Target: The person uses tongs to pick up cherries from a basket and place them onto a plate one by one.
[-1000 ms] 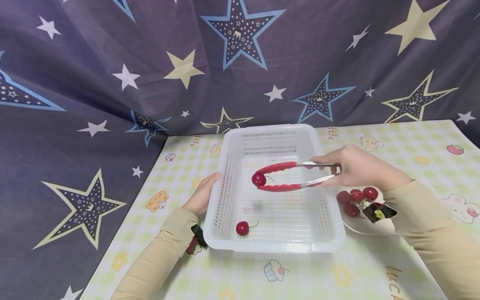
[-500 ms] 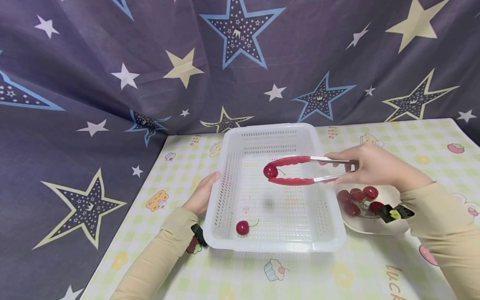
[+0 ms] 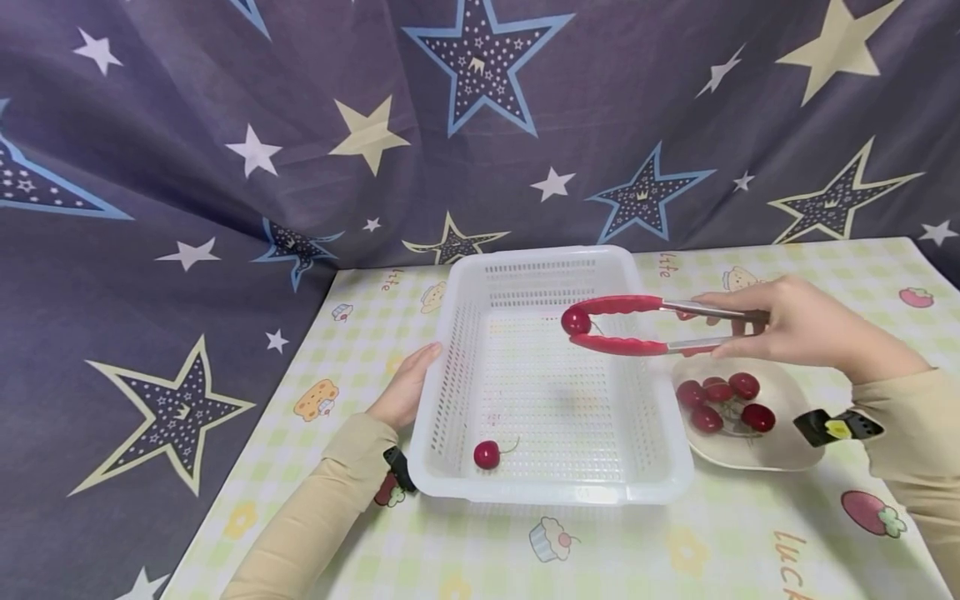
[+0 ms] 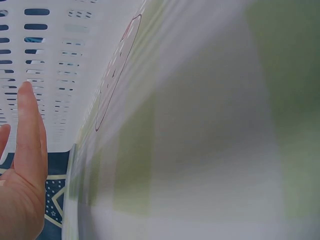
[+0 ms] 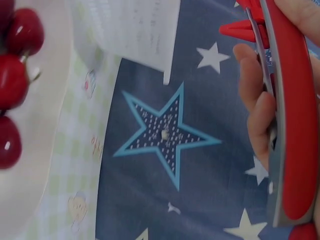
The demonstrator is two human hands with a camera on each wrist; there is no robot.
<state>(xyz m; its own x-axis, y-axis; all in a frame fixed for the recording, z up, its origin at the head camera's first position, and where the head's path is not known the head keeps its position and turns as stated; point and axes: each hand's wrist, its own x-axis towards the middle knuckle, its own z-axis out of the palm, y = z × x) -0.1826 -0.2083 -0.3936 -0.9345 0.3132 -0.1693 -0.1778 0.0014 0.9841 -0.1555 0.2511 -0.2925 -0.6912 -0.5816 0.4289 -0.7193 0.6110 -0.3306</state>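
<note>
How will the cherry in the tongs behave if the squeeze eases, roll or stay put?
The cherry is round and glossy, pinched only at the tips of the tongs that the right hand holds, so it would probably slip out. It hangs above the basket floor and would likely roll there. It probably bruises if squeezed hard.

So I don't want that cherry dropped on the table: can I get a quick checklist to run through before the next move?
1. Tongs pinch the cherry at their tips: ok.
2. Right hand grips the tongs' metal handles: ok.
3. Cherry is over the basket, not the tablecloth: ok.
4. Left hand rests flat against the basket's side: ok.
5. Plate has bare room beside its cherries: ok.
6. How firmly the cherry is held: cannot tell.
</note>
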